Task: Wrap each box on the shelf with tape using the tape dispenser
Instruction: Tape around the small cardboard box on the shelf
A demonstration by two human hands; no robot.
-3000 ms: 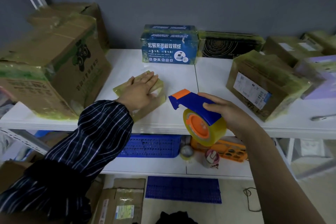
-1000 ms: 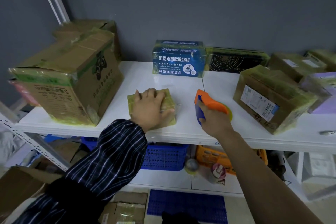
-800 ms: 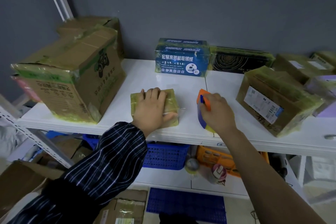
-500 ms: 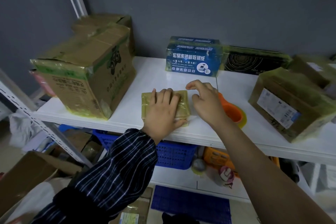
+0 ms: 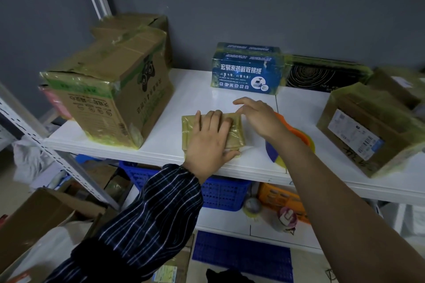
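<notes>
On the upper shelf [image 5: 184,99], in the head view, the left hand [image 5: 210,142] lies flat on the small box [image 5: 236,138], fingers straight and pressing it down near the front edge, between the big carton [image 5: 110,92] and the dispenser [image 5: 272,151]. A second ago the right hand [image 5: 259,117] gripped the dispenser upright beside the small box. It has since laid it on its side, just right of the box and partly under the wrist, and has let go. That hand now reaches over to the box's far right corner, fingers loose and outstretched, grasping nothing I can see. Whether its thumb smooths the tape [image 5: 238,119] there is too small to tell. My reading is that a strip has been run and its end is being pressed down, so this box is close to finished and the dispenser must be picked up again for the next. The boxes in view already show a yellowish tape sheen. Readable writing is scarce: the blue box [image 5: 246,71] at the back carries 宏易来热敏收银纸 in white, with smaller lines beneath that blur. The big carton bears a game-controller print and upside-down characters I cannot read. The right carton [image 5: 368,131] has a white barcode label and dark handwriting, both illegible.
</notes>
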